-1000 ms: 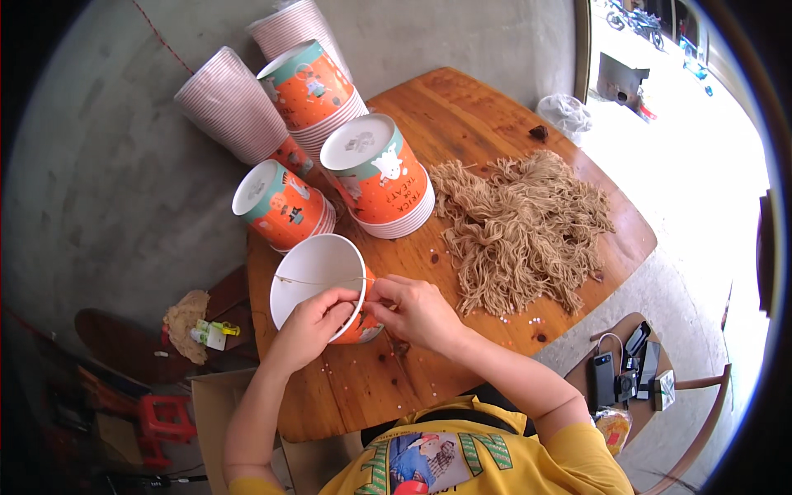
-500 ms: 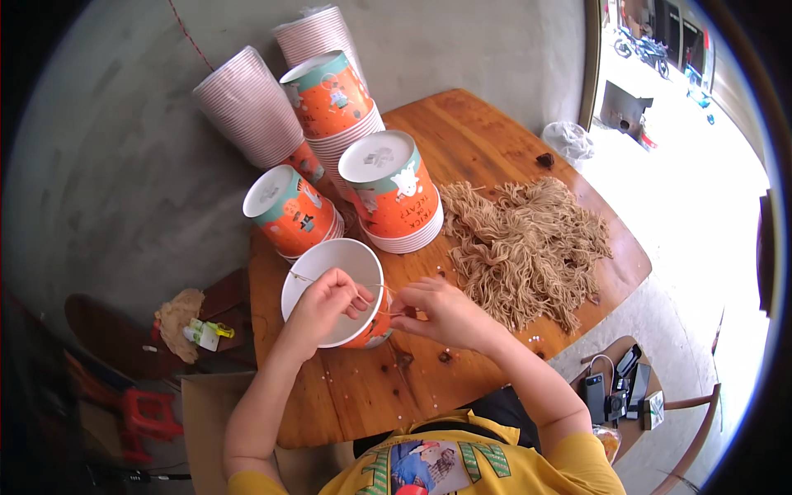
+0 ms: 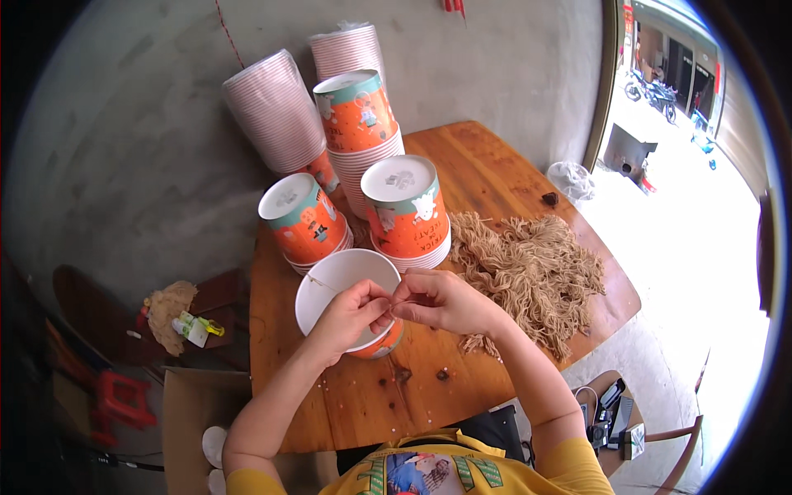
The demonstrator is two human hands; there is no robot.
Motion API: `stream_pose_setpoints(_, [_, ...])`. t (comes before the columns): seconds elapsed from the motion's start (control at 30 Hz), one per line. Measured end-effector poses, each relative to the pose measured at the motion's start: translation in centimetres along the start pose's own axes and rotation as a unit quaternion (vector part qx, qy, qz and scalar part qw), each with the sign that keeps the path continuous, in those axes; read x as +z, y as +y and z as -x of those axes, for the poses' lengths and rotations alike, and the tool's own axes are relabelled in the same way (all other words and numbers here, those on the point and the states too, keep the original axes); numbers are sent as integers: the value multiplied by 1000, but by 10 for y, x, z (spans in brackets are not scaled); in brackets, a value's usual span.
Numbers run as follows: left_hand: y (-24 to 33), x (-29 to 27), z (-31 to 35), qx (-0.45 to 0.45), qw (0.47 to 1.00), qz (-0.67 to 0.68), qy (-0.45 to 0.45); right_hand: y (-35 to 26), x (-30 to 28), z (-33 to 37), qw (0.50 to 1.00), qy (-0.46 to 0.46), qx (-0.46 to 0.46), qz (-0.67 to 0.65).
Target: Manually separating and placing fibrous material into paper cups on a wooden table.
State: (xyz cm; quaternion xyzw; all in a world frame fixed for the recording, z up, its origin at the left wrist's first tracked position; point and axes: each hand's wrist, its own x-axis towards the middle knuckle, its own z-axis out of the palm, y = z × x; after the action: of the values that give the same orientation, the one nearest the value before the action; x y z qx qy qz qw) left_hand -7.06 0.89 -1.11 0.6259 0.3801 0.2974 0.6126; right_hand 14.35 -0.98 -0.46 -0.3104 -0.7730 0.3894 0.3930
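Observation:
A paper bucket (image 3: pixel 318 301) with a white inside and an orange printed outside stands mouth up at the table's near left. A thin tan string (image 3: pixel 322 284) runs across its mouth toward my left hand (image 3: pixel 355 318). That hand is closed in a pinch on the string, above the bucket's near right rim. My right hand (image 3: pixel 441 301) meets it fingertip to fingertip, also pinching the string. The fingers hide most of the string between them. To the right of my right hand lies a loose heap of tan strings (image 3: pixel 532 276).
Upside-down stacks of orange buckets stand behind, including a near right stack (image 3: pixel 408 214), a left stack (image 3: pixel 305 223) and a taller one (image 3: pixel 359 115). The wooden table (image 3: pixel 429 371) has a cardboard box (image 3: pixel 186 412) below its left edge. A chair (image 3: pixel 615 412) at right bears small devices.
My hands have come together; before, they were apart with string stretched between them. The view has shifted, so the table and buckets appear lower.

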Motion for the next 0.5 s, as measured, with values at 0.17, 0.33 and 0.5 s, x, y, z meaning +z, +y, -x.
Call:
stream_pose_setpoints(0.17, [12,15,1,-36,998,-40,35,9,0,-11,999,23,-44,21])
stream_pose_setpoints(0.33, [2,1,-5,-46,998,28,-16,30,13,-15,991,53,30,-123])
stream_pose_setpoints(0.5, [3,2,-3,-91,988,120,-41,24,20,-7,985,121,102,-70])
